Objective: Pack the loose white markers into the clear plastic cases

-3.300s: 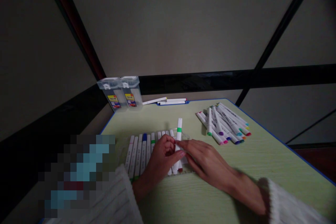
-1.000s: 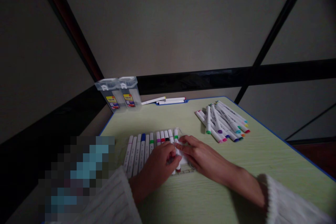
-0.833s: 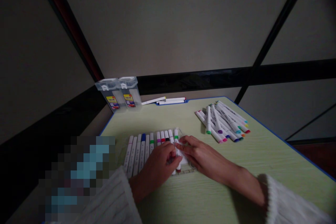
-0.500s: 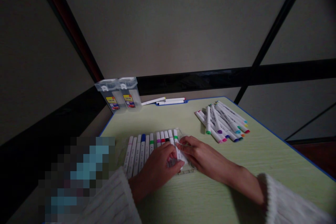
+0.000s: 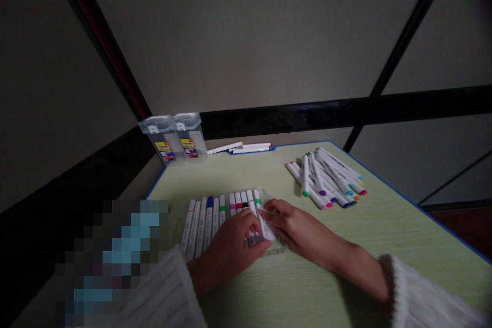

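Note:
A clear plastic case lies flat on the table, with a row of white markers side by side in it. Their colour bands include pink, blue, green, purple, red and black. At the row's right end is a green-banded marker, slightly tilted. My left hand reaches over the row, fingers curled and thumb at the lower end of that marker. From the right, my right hand has its bent fingers against the marker's side, by the case's right edge. The fingertips are partly hidden.
A loose pile of white markers with coloured ends lies to the right on the pale green table. Two clear lidded boxes stand at the back left. Several more markers lie along the back edge, against the wall.
The lower end of the green-banded marker has shifted slightly to the right, and my left thumb has moved a little with it. My right hand stays almost in place.

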Motion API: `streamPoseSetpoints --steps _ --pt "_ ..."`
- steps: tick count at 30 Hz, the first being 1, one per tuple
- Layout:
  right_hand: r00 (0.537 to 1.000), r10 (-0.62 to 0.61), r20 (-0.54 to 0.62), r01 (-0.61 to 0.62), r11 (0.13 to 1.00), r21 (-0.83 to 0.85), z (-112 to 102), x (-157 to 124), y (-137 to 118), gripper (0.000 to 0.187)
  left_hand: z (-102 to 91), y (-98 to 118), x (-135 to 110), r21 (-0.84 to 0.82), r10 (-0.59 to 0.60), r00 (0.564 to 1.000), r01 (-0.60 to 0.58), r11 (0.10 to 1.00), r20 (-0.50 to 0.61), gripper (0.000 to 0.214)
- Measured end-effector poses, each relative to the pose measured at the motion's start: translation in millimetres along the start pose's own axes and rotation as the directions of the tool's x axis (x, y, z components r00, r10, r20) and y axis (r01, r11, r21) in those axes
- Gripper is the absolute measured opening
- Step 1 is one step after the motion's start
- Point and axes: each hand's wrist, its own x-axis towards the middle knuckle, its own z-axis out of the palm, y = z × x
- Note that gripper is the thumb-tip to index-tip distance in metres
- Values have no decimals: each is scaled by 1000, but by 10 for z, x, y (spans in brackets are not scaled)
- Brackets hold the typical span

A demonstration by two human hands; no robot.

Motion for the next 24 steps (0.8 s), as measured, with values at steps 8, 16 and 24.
streamPoseSetpoints --steps 8,16,24 --pt "998 -53 29 56 995 -85 -2 0 13 23 -41 -33 -41 71 125 989 -131 989 84 30" --pt "996 -76 -40 69 984 -166 -105 2 119 31 -173 -152 -49 263 249 949 -295 918 195 51" --pt "990 -139 -12 135 975 -175 -109 -5 150 34 -187 -214 -60 309 170 926 -280 909 338 74"
